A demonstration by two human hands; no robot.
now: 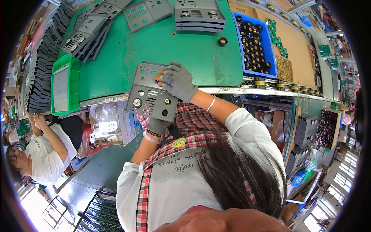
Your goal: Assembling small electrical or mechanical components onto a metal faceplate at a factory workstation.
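Observation:
A grey sheet-metal panel [148, 92], bent across its middle and pierced with slots and holes, is held tilted at the table's near edge. Two brass-coloured fittings [136, 102] sit in its lower half. My left hand [157, 127], in a grey glove, grips the panel's lower edge; its fingers are partly hidden behind the metal. Over the panel's upper right side lies my right hand [178, 82], gloved with bare fingertips. Those fingertips are bent together against the panel around something small and dark that I cannot make out.
Stacked grey panels [200, 17] and loose ones lie along the green table's [174, 50] far side. A blue bin [254, 46] of round black parts stands right, beside one loose black knob-like part [222, 41]. A green bin [65, 85] stands left; a co-worker [50, 150] works beyond it.

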